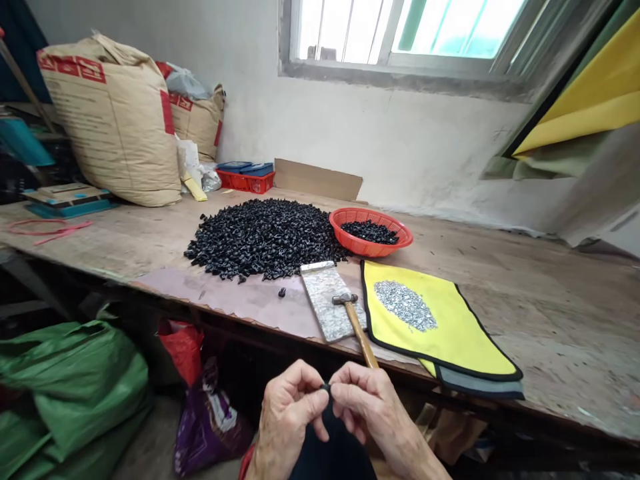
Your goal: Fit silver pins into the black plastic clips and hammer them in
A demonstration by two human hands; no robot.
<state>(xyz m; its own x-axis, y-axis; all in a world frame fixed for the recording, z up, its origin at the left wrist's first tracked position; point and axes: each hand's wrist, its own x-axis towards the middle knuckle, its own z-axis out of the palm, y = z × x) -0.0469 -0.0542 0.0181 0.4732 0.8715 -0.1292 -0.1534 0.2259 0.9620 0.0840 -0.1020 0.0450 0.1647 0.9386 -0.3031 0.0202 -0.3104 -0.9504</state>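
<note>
In front of the table edge, my left hand [290,410] and my right hand [373,407] meet fingertip to fingertip. Pinched between them is a small black part [326,387], mostly covered by the fingers; whether my right fingertips also hold something tiny, I cannot tell. Just beyond my hands a hammer [361,330] rests with its head on a grey stone slab [325,313]. To the right lies a yellow cloth [450,320] with black edging, bearing small silvery pieces [405,305]. One loose black part [282,292] lies left of the slab.
A large heap of black parts [265,237] covers the table's middle, beside an orange-red basket [370,250] holding more. Farther back stand a red tray [246,181], a cardboard strip [317,179] and big paper sacks [113,127]. A green bag [75,380] sits below left.
</note>
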